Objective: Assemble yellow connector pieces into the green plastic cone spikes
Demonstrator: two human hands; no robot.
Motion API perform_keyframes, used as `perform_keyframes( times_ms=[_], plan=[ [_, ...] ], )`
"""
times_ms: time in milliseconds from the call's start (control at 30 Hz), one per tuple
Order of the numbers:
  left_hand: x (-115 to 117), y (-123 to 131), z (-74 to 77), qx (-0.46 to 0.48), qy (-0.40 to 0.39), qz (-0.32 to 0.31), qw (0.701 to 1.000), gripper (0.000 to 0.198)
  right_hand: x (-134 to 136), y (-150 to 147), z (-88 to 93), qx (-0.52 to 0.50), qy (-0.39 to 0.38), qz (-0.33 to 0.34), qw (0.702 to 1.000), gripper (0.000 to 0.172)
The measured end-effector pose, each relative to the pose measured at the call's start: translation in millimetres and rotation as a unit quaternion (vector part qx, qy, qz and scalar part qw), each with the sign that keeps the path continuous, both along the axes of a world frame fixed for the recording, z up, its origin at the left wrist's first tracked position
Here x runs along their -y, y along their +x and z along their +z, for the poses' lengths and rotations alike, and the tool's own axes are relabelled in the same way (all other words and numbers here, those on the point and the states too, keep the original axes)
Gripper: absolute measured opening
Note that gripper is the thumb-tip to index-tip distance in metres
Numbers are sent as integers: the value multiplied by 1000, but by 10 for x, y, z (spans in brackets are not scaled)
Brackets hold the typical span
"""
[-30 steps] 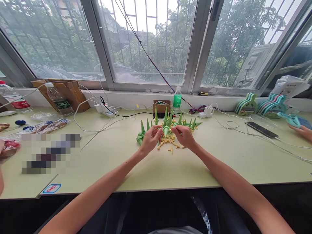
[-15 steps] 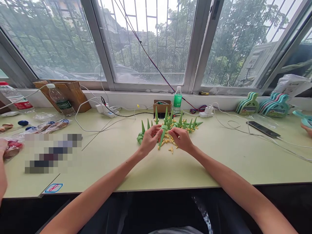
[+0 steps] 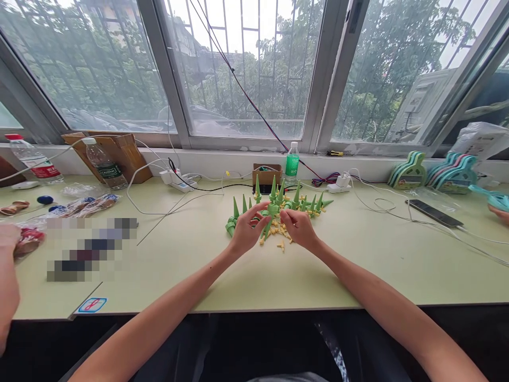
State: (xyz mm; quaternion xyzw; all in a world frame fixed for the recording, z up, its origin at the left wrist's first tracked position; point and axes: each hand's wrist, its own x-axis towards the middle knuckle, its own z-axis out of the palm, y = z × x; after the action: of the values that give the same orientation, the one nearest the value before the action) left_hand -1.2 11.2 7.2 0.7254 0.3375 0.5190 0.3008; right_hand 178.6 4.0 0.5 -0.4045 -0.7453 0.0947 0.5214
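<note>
Position: both hands work over the middle of the table (image 3: 238, 281), in front of a pile of green cones (image 3: 296, 199) and scattered yellow pieces (image 3: 281, 245).

Left hand (image 3: 243, 233): thumb and forefinger pinch one cone (image 3: 269, 220) near its wide end; the other fingers are loosely spread. The cone hangs clear of the table, tip slanting down and left, wide end up.

Right hand (image 3: 300, 229): fingertips are pressed together just beside the cone's wide end. Whether they hold a yellow piece cannot be told.

Change: half a second ago the cone sat lower, with its tip among the yellow pieces. It is now lifted, and its wide end has been brought up level with the right fingertips. The two hands have closed on each other across that end.

Surroundings: a box (image 3: 266, 172) and bottle (image 3: 291, 156) stand behind the pile. A co-worker's hand (image 3: 500, 212) shows at the right edge.
</note>
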Motion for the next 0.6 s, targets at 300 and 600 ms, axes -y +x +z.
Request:
perform_keyframes(
  times_ms=[300, 600],
  plan=[
    [53, 9, 38, -44, 58, 52, 996, 35, -9, -1, -23, -35, -26, 4, 999, 39],
    [3, -4, -3, 27, -18, 68, 997, 25, -63, 59, -56, -88, -20, -36, 995, 36]
  ],
)
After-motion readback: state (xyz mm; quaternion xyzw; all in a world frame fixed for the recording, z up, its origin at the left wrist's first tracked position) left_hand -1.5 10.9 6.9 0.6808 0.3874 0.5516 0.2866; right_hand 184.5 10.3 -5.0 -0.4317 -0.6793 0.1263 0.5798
